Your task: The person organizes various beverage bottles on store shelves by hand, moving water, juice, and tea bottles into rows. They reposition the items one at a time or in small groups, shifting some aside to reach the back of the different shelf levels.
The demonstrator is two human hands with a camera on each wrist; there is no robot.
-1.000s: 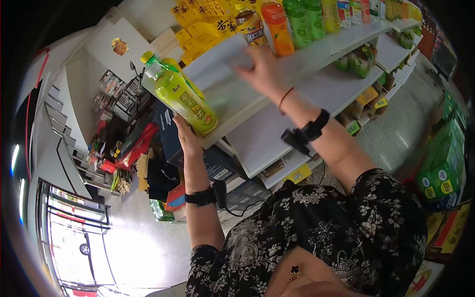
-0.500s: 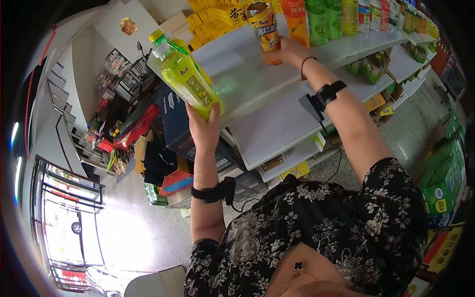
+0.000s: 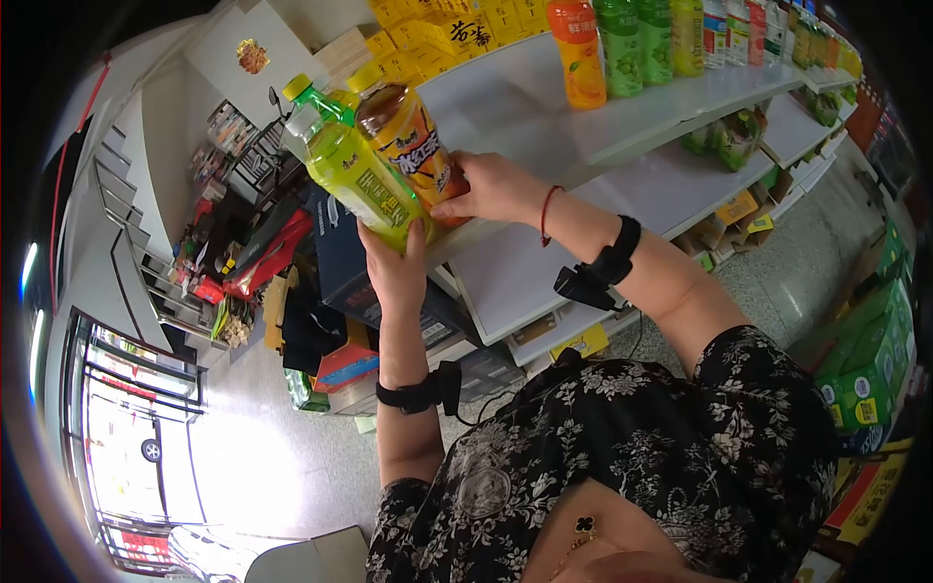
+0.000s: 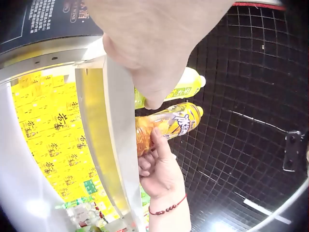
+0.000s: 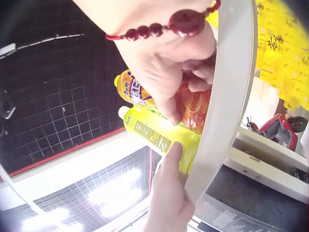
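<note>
My left hand grips the lower part of a yellow-green drink bottle with a pale cap, its thumb across the front. This bottle stands tilted in the head view at the left end of the white upper shelf. Right beside it, my right hand holds an iced tea bottle with an orange label and yellow cap, thumb and fingers round its lower part. A green bottle with a yellow cap is partly hidden behind the yellow-green one. In the right wrist view the iced tea bottle overlaps the yellow-green bottle.
Farther right on the shelf stand an orange drink bottle, green bottles and several other drinks. Yellow boxes are stacked behind the shelf. A lower shelf runs underneath, and a dark carton stands by the left end.
My right hand has reached to the iced tea bottle, taken hold of it and brought it left, beside the yellow-green bottle. My left thumb has come round onto the yellow-green bottle's front.
</note>
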